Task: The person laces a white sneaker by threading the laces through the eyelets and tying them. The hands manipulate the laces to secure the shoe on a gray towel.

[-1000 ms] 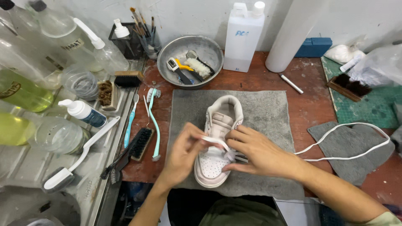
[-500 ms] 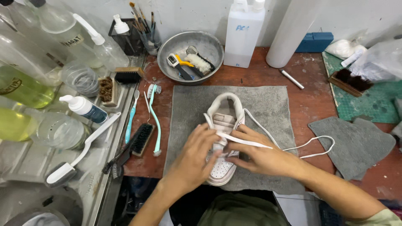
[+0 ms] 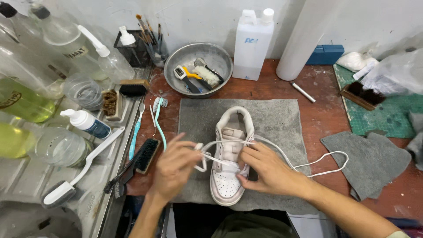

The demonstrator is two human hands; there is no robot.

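A white and pale pink sneaker (image 3: 230, 145) lies toe toward me on a grey mat (image 3: 277, 119). My left hand (image 3: 175, 169) pinches one end of the white shoelace (image 3: 326, 164) just left of the shoe and pulls it sideways. My right hand (image 3: 267, 169) rests on the shoe's right side, fingers on the lace at the eyelets. The rest of the lace loops out to the right across the red table.
A metal bowl (image 3: 176, 56) with brushes stands behind the mat, beside a white plastic jug (image 3: 252, 42). Toothbrushes (image 3: 158, 119) and a black brush (image 3: 146, 155) lie left. Bottles crowd the steel sink area (image 3: 26, 167). A grey cloth (image 3: 374, 161) and green cutting mat (image 3: 387, 117) sit right.
The lace has been drawn through the eyelets, so the loose loop on the right is shorter. My left hand has moved left, away from the shoe, pulling the lace end out.
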